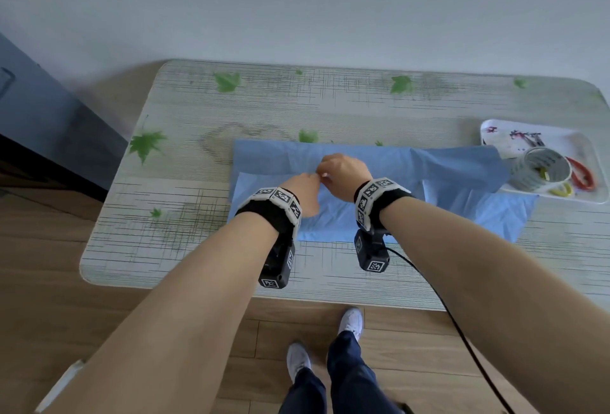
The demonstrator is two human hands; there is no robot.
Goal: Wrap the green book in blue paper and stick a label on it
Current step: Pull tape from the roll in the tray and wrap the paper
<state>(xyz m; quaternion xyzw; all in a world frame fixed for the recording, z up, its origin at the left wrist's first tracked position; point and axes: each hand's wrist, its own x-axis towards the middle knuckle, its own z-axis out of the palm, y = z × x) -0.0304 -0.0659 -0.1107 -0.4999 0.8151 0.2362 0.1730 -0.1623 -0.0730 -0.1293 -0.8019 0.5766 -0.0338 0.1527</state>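
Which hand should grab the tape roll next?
Probably the right hand: the tape roll sits in the tray on that side, beyond the blue paper; the left hand would have to cross over.

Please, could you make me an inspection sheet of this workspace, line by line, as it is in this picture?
Surface: table with a leaf-print cover.
Job's things: blue paper spread on the table, folded over at its middle; green book not visible, possibly under the paper; label not seen.
Clutter: tray at the table's right end, holding a tape roll, red-handled scissors and a yellow item.
Grippers: left hand and right hand meet fingertip to fingertip over the paper's middle; what they pinch cannot be told.
Cables: black cable runs from the right wrist device down toward the floor.
Surroundings: plain wall, wooden floor, dark furniture at left.
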